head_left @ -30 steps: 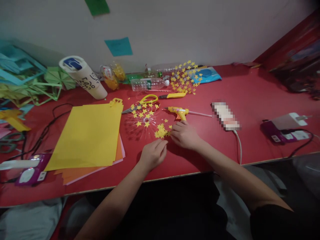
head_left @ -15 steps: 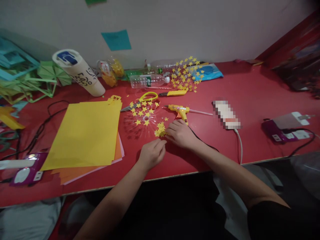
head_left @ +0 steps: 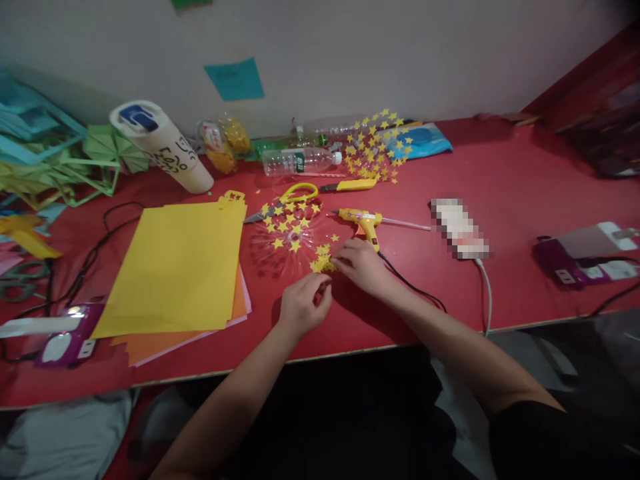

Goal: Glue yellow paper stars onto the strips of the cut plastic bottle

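Observation:
A small pile of yellow paper stars (head_left: 323, 260) lies on the red table. At its right edge are the fingertips of my right hand (head_left: 363, 267), closed in a pinch; whatever they hold is too small to make out. My left hand (head_left: 305, 305) is just below the pile, thumb and forefinger curled into a ring with the tips close together. I cannot make out anything between them. Behind the pile stands a clear plastic piece cut into thin strips, with yellow stars on its ends (head_left: 295, 235). A yellow hot glue gun (head_left: 361, 220) lies beyond my right hand.
Yellow paper sheets (head_left: 175, 267) lie on the left. Scissors (head_left: 300, 193), a yellow utility knife (head_left: 355, 185) and a plastic bottle (head_left: 300, 161) are behind. Another starred piece (head_left: 377, 150) stands at the back. A phone (head_left: 460, 228) with a cable and a power strip (head_left: 565, 263) are right.
My left thumb and forefinger have bowed apart, leaving a gap in the ring they form. My right hand stays at the star pile. The view has shifted slightly.

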The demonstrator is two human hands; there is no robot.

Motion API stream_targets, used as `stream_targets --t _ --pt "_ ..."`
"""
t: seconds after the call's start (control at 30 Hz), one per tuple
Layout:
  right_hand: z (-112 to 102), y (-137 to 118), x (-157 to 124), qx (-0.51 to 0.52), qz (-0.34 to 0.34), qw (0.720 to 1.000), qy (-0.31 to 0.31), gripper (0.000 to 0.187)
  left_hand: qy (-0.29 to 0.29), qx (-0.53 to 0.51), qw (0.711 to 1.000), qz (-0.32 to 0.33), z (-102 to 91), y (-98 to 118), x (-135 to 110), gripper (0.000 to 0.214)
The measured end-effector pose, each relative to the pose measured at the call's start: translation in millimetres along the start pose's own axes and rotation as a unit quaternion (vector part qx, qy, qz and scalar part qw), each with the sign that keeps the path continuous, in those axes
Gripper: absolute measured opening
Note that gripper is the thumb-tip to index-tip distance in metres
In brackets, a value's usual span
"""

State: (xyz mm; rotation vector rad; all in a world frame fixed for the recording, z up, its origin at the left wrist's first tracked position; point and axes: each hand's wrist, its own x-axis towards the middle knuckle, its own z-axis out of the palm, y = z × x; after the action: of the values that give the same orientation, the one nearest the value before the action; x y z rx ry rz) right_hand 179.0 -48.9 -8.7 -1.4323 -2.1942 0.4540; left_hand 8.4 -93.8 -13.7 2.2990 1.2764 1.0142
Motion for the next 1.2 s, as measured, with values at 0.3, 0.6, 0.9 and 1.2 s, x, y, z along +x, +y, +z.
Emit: stream_targets --t 0.3,0.6,0.9,1.2 --pt "-30.0 -14.1 -5.4 0.195 -0.029 0.98 0.02 0.015 -0.041 -0.253 0.933 -0.254 -5.9 18.0 23.9 0.016" --pt "-50.4 -11.6 -4.2 0.156 0.023 0.987 0.024 0.025 -0.012 -0.29 0.936 -0.198 -18.1 22.2 36.2 0.009" --pt "-40.2 42.7 28.5 -0.008 0.324 0.946 0.02 0.034 0.157 -0.221 0.957 -0.1 -43.7 4.5 74.7 0.013" --pt "-55.6 39.6 22.3 0.304 0.297 0.904 0.046 0.037 0.124 -0.28 0.94 -0.15 -41.5 2.7 63.7 0.011"
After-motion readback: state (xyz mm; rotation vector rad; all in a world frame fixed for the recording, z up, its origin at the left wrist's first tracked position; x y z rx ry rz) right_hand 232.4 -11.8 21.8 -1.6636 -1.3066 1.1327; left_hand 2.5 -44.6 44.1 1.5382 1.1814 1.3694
